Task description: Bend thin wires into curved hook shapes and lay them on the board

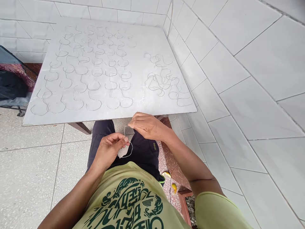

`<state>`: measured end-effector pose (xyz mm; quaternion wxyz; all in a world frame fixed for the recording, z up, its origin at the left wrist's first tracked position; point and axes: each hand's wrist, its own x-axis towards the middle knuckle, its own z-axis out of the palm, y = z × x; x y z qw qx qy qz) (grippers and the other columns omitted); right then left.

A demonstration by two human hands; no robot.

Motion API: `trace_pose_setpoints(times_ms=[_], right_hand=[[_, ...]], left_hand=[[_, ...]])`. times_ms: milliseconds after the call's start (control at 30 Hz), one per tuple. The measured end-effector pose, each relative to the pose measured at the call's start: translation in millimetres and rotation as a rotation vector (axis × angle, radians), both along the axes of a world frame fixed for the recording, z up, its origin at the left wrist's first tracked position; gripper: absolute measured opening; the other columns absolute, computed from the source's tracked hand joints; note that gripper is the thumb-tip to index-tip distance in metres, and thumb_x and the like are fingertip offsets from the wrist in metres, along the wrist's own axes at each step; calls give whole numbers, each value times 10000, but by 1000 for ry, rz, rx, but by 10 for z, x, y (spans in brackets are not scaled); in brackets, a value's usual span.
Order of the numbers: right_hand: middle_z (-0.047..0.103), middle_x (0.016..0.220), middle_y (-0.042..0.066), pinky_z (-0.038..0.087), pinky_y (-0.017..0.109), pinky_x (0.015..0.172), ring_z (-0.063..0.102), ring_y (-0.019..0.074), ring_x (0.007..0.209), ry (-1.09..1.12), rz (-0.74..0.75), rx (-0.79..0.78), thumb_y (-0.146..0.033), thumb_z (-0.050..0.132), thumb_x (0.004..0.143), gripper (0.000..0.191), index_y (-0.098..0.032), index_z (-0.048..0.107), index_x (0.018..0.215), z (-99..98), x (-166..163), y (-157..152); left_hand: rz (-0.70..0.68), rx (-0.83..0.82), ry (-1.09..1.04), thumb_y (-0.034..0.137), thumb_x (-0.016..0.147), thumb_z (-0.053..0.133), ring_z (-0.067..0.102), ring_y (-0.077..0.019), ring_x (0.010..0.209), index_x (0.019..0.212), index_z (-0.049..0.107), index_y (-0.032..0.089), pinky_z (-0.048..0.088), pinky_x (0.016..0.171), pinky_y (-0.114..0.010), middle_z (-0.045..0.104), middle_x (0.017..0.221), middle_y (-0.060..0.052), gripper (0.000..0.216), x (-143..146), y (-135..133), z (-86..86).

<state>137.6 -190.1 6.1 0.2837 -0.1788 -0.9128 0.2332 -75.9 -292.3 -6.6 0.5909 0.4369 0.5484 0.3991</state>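
Note:
A thin bent piece of wire point(129, 147) hangs between my two hands over my lap, below the front edge of the white board point(140, 38). My left hand point(110, 150) pinches its lower curved part. My right hand point(147, 126) pinches its upper end with fingers pressed together. On the board lie several rows of curved wire hooks point(85, 73), laid out neatly on the left and middle. A tangled heap of similar wire pieces point(164, 81) lies at the board's right side.
The board rests on a wooden support point(79, 127) against a white tiled wall point(238, 63). A dark bag on a patterned seat point(13, 82) stands at the far left. The floor is speckled tile point(30, 171).

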Motion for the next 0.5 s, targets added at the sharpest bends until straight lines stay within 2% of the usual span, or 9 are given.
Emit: trace_pose_setpoints(times_ms=[167, 300, 400, 500], right_hand=[[718, 875, 68, 544, 372, 786, 640, 219, 920, 20, 47, -77, -260, 472, 1087, 263, -210, 724, 1029, 59, -3, 48], [751, 944, 62, 549, 367, 835, 661, 202, 921, 68, 4, -218, -334, 576, 1057, 211, -220, 738, 1128, 57, 5, 48], [761, 1057, 68, 533, 288, 700, 663, 156, 784, 36, -143, -432, -443, 708, 971, 308, -206, 724, 1168, 50, 33, -42], [768, 915, 42, 459, 230, 567, 623, 119, 639, -9, -185, -648, -508, 722, 944, 330, -184, 743, 1000, -4, 23, -203]], left_hand=[[-3, 7, -14, 440, 882, 760, 588, -159, 697, 758, 763, 207, 452, 685, -280, 749, 778, -42, 264, 27, -9, 0], [23, 6, -36, 434, 878, 771, 595, -152, 702, 768, 771, 209, 458, 695, -275, 757, 788, -38, 251, 30, -3, 10], [79, 25, -29, 436, 883, 773, 596, -154, 731, 806, 787, 213, 469, 718, -279, 776, 844, -45, 236, 20, 16, 21], [121, 59, -17, 431, 888, 775, 590, -155, 735, 813, 793, 216, 468, 719, -281, 760, 823, -37, 228, 17, 47, 17]])
